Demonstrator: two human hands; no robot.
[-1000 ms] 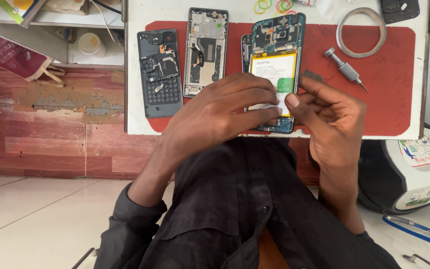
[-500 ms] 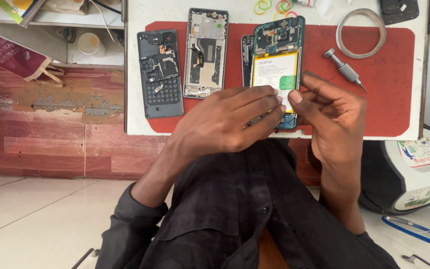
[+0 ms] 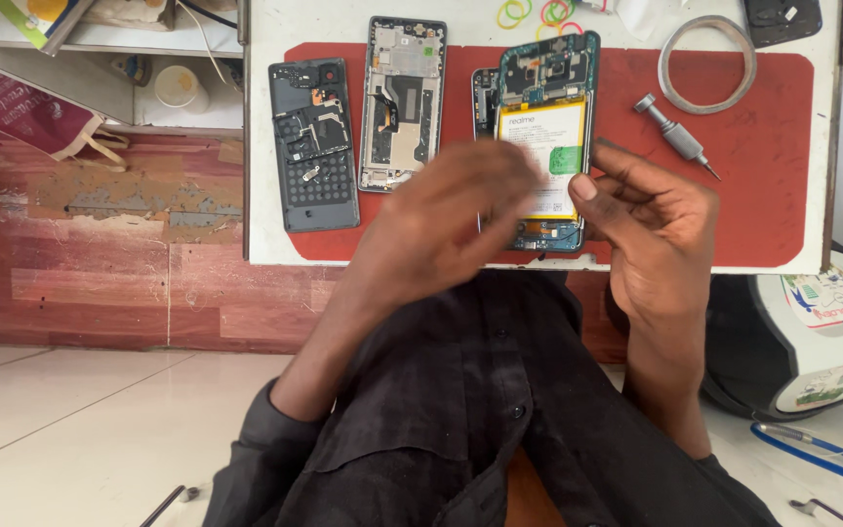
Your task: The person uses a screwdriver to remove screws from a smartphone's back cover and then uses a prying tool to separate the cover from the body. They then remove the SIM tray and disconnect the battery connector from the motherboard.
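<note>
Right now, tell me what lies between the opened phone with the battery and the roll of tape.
In the head view, only bare red mat lies between the opened phone and tape roll; the screwdriver sits just below.

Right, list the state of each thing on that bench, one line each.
Opened phone: back off, battery exposed, flat on the red mat.
Dark back cover: detached, inner side up.
Middle frame: separate, lying flat.
Screwdriver: lying untouched.
Left hand: blurred.
Right hand: fingers curled.

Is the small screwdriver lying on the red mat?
Yes, the small screwdriver lies on the red mat, to the right of the opened phone, and neither hand touches it.
</note>
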